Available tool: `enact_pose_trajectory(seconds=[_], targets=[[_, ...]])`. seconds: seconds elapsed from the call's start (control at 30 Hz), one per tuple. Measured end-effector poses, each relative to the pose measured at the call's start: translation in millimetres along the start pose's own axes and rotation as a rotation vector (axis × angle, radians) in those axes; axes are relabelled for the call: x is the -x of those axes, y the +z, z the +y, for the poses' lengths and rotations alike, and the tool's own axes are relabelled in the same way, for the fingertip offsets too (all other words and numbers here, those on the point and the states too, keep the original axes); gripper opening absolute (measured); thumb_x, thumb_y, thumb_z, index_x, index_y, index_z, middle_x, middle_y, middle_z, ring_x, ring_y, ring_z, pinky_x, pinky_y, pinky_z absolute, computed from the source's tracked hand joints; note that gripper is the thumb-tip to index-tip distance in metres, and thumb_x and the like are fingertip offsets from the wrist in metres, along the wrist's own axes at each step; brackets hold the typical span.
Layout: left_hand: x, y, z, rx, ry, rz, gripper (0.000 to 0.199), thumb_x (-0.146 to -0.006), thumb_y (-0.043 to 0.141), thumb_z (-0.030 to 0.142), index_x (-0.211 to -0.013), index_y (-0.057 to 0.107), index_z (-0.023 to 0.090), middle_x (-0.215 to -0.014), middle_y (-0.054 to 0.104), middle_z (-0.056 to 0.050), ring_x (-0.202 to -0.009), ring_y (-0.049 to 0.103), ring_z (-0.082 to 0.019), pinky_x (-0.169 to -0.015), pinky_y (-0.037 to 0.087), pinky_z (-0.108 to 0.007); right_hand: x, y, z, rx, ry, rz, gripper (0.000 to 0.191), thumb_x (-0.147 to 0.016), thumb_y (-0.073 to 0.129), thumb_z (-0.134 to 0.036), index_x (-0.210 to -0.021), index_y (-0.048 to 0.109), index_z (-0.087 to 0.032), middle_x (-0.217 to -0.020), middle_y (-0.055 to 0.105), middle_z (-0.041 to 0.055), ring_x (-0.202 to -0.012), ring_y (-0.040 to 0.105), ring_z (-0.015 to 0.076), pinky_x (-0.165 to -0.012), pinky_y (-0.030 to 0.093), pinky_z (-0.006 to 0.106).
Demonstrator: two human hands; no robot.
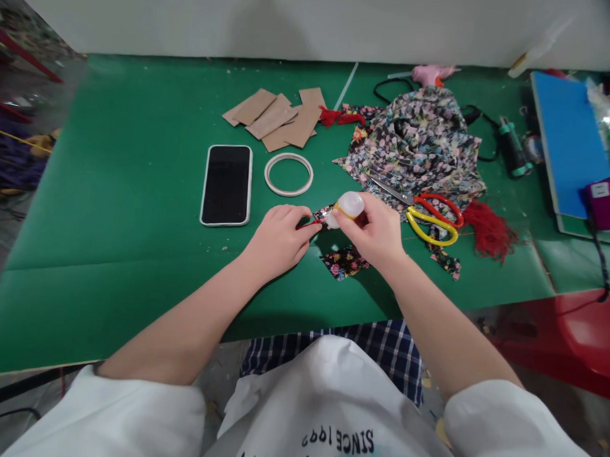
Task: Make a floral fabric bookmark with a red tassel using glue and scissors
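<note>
Nearest me, a loose floral scrap point(344, 264) lies just below my right hand point(379, 232), at the lower centre of the frame. Above it, my left hand point(279, 242) has thumb and forefinger pinched on a thin red strand point(312, 223) beside a small floral strip point(324, 214). That strip lies between my hands. My right fingers are closed round a small white bottle point(350, 204), its long axis slanting down-left to the strip, round end up. Green tabletop point(134, 249) stretches left; on the right, the scissors point(425, 216) crowd that hand. Farther up sit the phone point(227, 186), tape ring point(289, 174), bunched floral cloth point(421, 136) and cardboard pieces point(301, 125).
</note>
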State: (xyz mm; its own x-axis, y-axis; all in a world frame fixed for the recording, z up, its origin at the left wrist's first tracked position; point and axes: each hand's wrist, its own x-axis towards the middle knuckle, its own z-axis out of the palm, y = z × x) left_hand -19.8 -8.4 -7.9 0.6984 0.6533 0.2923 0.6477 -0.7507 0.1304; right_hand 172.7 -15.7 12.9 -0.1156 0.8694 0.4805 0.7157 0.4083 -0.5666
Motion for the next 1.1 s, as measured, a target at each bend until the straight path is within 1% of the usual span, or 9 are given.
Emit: enact_pose_trajectory(seconds=[0.3, 0.37, 0.43, 0.57, 0.67, 0.77, 0.87, 0.97, 1.1], targets=[[1, 1.6, -1, -0.009, -0.004, 0.010, 0.028, -0.088, 0.042, 0.022, -0.106, 0.063, 0.020, -0.106, 0.056, -0.011, -0.093, 0.052, -0.023, -0.083, 0.042, -0.041, -3, -9, 12, 0.053, 0.036, 0.050, 0.022, -0.080, 0.056, -0.041, -0.080, 0.059, -0.020, -0.061, 0.054, -0.0026, -0.052, 0.046, 0.0097, -0.052, 0.038, 0.023], [1, 2.2, -1, 0.000, 0.000, 0.023, 0.028, -0.088, 0.042, 0.022, -0.105, 0.064, 0.019, -0.106, 0.057, -0.012, -0.092, 0.052, -0.023, -0.083, 0.043, -0.041, -4, -11, 15, 0.054, 0.065, 0.082, 0.023, -0.079, 0.057, -0.042, -0.076, 0.058, -0.019, -0.059, 0.052, -0.0029, -0.051, 0.045, 0.0094, -0.052, 0.037, 0.024], [2, 2.7, -1, 0.009, 0.017, 0.042, 0.027, -0.087, 0.044, 0.021, -0.104, 0.064, 0.018, -0.106, 0.057, -0.012, -0.092, 0.052, -0.023, -0.082, 0.044, -0.041, -6, -13, 19, 0.031, 0.134, 0.145, 0.027, -0.077, 0.058, -0.045, -0.072, 0.057, -0.019, -0.057, 0.050, -0.0032, -0.050, 0.044, 0.0091, -0.051, 0.037, 0.024], [1, 1.0, 0, 0.059, 0.025, 0.115, 0.025, -0.085, 0.045, 0.017, -0.103, 0.063, 0.016, -0.104, 0.060, -0.012, -0.093, 0.054, -0.023, -0.084, 0.044, -0.041, -12, -17, 28, -0.189, 0.337, 0.278, 0.032, -0.074, 0.060, -0.051, -0.075, 0.053, -0.020, -0.060, 0.049, -0.0033, -0.049, 0.043, 0.0087, -0.047, 0.036, 0.024], [0, -1.4, 2, 0.105, -0.032, 0.154, 0.023, -0.086, 0.046, 0.017, -0.101, 0.062, 0.014, -0.102, 0.062, -0.011, -0.093, 0.055, -0.022, -0.083, 0.045, -0.037, -19, -19, 37, -0.403, 0.391, 0.320, 0.034, -0.072, 0.062, -0.052, -0.075, 0.049, -0.021, -0.062, 0.047, -0.0035, -0.051, 0.042, 0.0086, -0.049, 0.037, 0.024], [0, -2.5, 2, 0.116, -0.051, 0.137, 0.020, -0.087, 0.045, 0.018, -0.097, 0.062, 0.015, -0.096, 0.065, -0.009, -0.089, 0.058, -0.020, -0.082, 0.046, -0.036, -26, -18, 44, -0.502, 0.432, 0.337, 0.036, -0.070, 0.065, -0.051, -0.071, 0.045, -0.021, -0.061, 0.042, -0.0052, -0.051, 0.040, 0.0081, -0.050, 0.037, 0.024], [4, -3.3, 1, 0.080, -0.055, 0.098, 0.018, -0.088, 0.045, 0.021, -0.092, 0.061, 0.017, -0.091, 0.068, -0.006, -0.092, 0.060, -0.020, -0.091, 0.042, -0.039, -30, -14, 47, -0.558, 0.477, 0.308, 0.036, -0.072, 0.063, -0.049, -0.068, 0.042, -0.021, -0.059, 0.038, -0.0064, -0.050, 0.037, 0.0078, -0.051, 0.036, 0.023], [6, -6.2, 2, 0.029, -0.055, 0.083, 0.016, -0.089, 0.045, 0.025, -0.090, 0.060, 0.019, -0.088, 0.068, -0.005, -0.095, 0.061, -0.020, -0.095, 0.039, -0.040, -31, -11, 45, -0.506, 0.473, 0.277, 0.036, -0.073, 0.060, -0.051, -0.066, 0.042, -0.021, -0.058, 0.038, -0.0062, -0.052, 0.038, 0.0085, -0.052, 0.035, 0.024], [0, -11.4, 5, 0.000, -0.124, 0.022, 0.023, -0.086, 0.050, 0.035, -0.097, 0.057, 0.016, -0.095, 0.066, -0.009, -0.093, 0.060, -0.025, -0.085, 0.043, -0.040, -34, -11, 36, -0.244, 0.450, 0.216, 0.042, -0.070, 0.060, -0.057, -0.059, 0.046, -0.019, -0.054, 0.045, -0.0040, -0.052, 0.042, 0.0100, -0.052, 0.033, 0.025]])
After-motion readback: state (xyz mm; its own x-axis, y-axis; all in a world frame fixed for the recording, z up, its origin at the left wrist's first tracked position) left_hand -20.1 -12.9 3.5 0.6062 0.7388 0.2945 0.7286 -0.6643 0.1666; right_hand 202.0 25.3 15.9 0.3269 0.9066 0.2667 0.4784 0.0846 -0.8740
